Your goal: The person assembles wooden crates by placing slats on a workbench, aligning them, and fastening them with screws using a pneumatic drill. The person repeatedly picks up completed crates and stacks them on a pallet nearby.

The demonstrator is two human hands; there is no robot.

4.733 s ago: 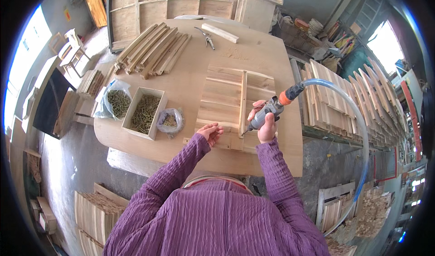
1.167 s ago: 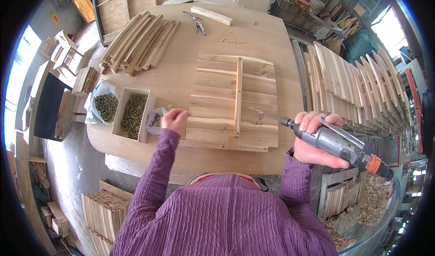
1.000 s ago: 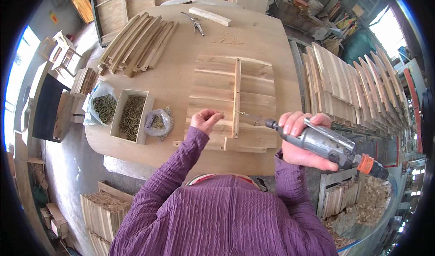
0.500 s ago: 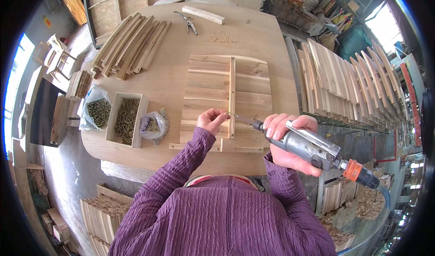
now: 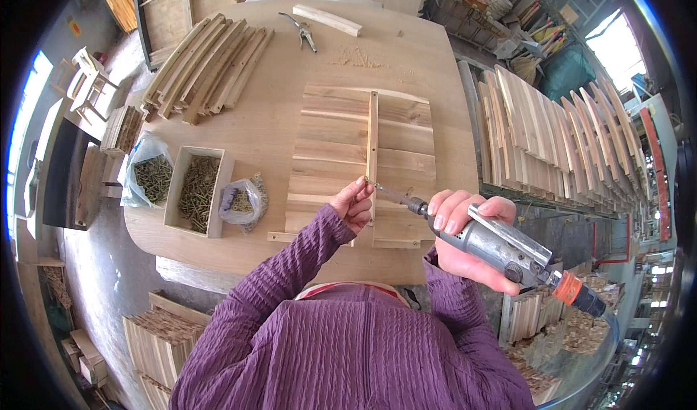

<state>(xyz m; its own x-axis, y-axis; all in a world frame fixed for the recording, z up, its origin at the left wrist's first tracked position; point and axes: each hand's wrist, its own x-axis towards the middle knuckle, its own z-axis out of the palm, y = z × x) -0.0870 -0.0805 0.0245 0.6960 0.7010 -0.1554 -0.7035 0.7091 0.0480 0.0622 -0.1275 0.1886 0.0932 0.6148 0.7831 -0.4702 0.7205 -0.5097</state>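
Observation:
My right hand (image 5: 472, 236) is wrapped round a grey air screwdriver (image 5: 501, 250), its bit pointing left at a narrow wooden batten (image 5: 372, 134). The batten lies across the boards of a slatted wooden panel (image 5: 330, 148) on the table. Beside the bit's tip my left hand (image 5: 353, 205) is closed, thumb and forefinger pinching at the batten. A small brassy screw (image 5: 372, 183) seems to sit between these fingertips and the bit, mostly hidden. Several dark holes show along the batten.
To the left stand a wooden box (image 5: 226, 185) of screws and two plastic bags (image 5: 138, 148) of small hardware. Curved wooden strips (image 5: 207, 68), pliers (image 5: 305, 36) and a wood block (image 5: 327, 19) lie farther back. Stacked boards (image 5: 537, 134) flank the table's right; an air hose (image 5: 613, 337) trails right.
My left hand has turned and moved slightly right, its fingertips now against the batten at the bit's tip. The screwdriver has shifted a little right and down.

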